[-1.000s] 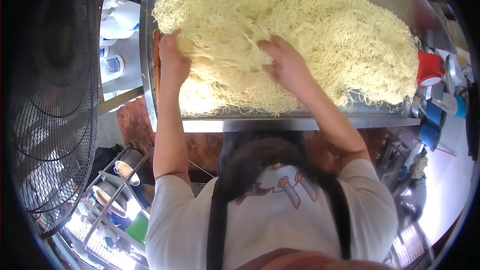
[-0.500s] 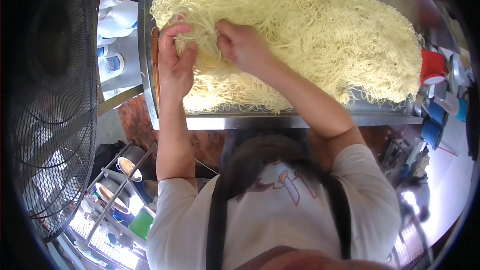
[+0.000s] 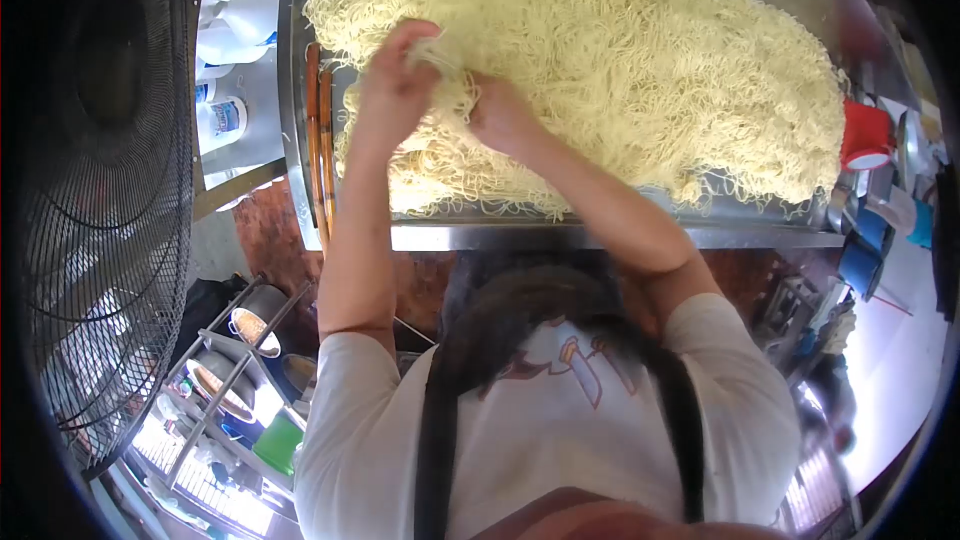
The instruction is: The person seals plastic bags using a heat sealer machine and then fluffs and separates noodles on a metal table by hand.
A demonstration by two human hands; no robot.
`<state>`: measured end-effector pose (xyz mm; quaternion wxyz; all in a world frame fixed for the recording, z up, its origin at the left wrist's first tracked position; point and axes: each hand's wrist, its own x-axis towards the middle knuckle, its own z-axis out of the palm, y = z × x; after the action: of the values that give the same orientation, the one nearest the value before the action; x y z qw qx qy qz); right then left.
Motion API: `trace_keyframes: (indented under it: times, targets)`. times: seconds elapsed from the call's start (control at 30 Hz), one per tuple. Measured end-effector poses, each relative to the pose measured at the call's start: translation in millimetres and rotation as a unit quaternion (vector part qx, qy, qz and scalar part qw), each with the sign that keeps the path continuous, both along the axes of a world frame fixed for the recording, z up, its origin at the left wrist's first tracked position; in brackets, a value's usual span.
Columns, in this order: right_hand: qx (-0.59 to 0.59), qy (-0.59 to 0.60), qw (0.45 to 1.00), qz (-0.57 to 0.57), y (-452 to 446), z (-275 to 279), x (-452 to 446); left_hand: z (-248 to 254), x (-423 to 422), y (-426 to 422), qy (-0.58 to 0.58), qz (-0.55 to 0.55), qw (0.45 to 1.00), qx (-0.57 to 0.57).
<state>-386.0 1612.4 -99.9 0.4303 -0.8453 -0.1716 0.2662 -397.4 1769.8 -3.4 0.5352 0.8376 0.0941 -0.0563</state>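
Observation:
A broad heap of pale yellow noodles (image 3: 640,70) covers most of the metal table (image 3: 640,238). Over its left part, my left hand (image 3: 400,90) is curled around a loose bunch of noodles (image 3: 450,85). My right hand (image 3: 500,118) is closed at the right side of that same bunch, fingers partly hidden and smeared by motion. Strands run between the two hands. Beside my left forearm, two long brown sticks (image 3: 320,130) lie along the table's left end.
A large wire-caged fan (image 3: 110,220) stands at the left. White plastic jugs (image 3: 225,120) sit on a shelf past the table's left edge. A red container (image 3: 866,135) and blue containers (image 3: 862,262) are at the right. Pots (image 3: 222,385) stand on a lower rack.
Both hands have moved right with the bunch, my right hand also slightly down. My left hand has turned over more, its back now showing. More of the brown sticks is visible.

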Motion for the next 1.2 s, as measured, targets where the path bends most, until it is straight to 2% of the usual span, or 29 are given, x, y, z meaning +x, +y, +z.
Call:
trace_keyframes:
  times: [0.07,0.13,0.2,0.23,0.27,0.3,0.33,0.37,0.4,0.43,0.47,0.5,0.53,0.6,0.67,0.73,0.83,0.87,0.93,0.97,1.07,1.17,1.2]
  targets:
    - [0.076,-0.089,0.993,0.021,-28,42,-2,28,-9,24,-0.118,0.050,0.984,-0.120]
    - [0.106,-0.150,0.982,0.051,-67,70,-7,22,-13,45,-0.181,-0.003,0.983,-0.010]
    - [-0.017,-0.087,0.995,0.039,-100,54,-12,-38,-30,67,-0.192,0.014,0.975,0.112]
    - [0.009,-0.050,0.998,0.028,-118,38,-22,-79,-41,72,-0.171,0.057,0.967,0.178]
    - [0.034,-0.017,0.999,0.014,-137,17,-30,-56,-51,48,0.002,0.102,0.979,0.175]
    - [0.058,0.015,0.998,0.000,-148,4,-34,-108,-67,52,0.085,0.080,0.991,0.062]
    - [0.058,0.032,0.997,-0.046,-144,-1,-39,-117,-80,24,0.113,0.069,0.988,-0.083]
    - [0.057,0.051,0.993,-0.090,-130,-3,-48,-135,-90,3,0.174,0.060,0.975,-0.125]
    - [0.058,0.064,0.988,-0.130,-114,-6,-52,-142,-91,-23,0.192,0.060,0.964,-0.172]
    - [0.021,0.041,0.995,-0.093,-97,-17,-50,-153,-88,-42,0.175,0.052,0.972,-0.146]
    - [-0.016,0.020,0.998,-0.056,-80,-33,-48,-156,-82,-55,0.180,0.058,0.963,-0.193]
    - [-0.054,-0.001,0.998,-0.021,-70,-33,-46,-165,-75,-61,0.139,0.066,0.980,-0.126]
    - [-0.028,0.006,0.999,-0.036,-72,-30,-46,-173,-73,-65,0.098,0.072,0.991,-0.058]
    - [0.023,0.023,0.997,-0.064,-74,16,-35,-118,-63,-57,0.089,0.130,0.962,-0.224]
    - [0.082,0.116,0.987,-0.080,-93,38,-32,-78,-62,-39,0.099,0.097,0.968,-0.210]
    - [0.141,0.230,0.958,-0.100,-106,42,-33,-81,-65,-23,0.124,0.093,0.973,-0.174]
    - [0.125,0.035,0.986,-0.108,-99,-21,-54,-96,-68,-29,0.226,0.108,0.967,-0.048]
    - [0.088,0.053,0.992,-0.078,-95,-33,-56,-115,-74,-32,0.222,0.030,0.964,-0.141]
    - [0.015,0.090,0.996,-0.016,-85,-47,-58,-140,-78,-47,0.289,-0.019,0.947,-0.139]
    - [-0.015,0.137,0.990,-0.011,-82,-31,-57,-131,-80,-56,0.261,-0.008,0.954,-0.148]
    - [0.017,0.218,0.974,-0.055,-84,-24,-57,-128,-82,-47,0.219,0.013,0.953,-0.211]
    - [0.085,0.119,0.989,-0.030,-86,-12,-54,-117,-82,-42,0.239,0.012,0.931,-0.274]
    - [0.079,0.124,0.989,-0.018,-85,-14,-54,-113,-81,-42,0.247,0.010,0.923,-0.296]
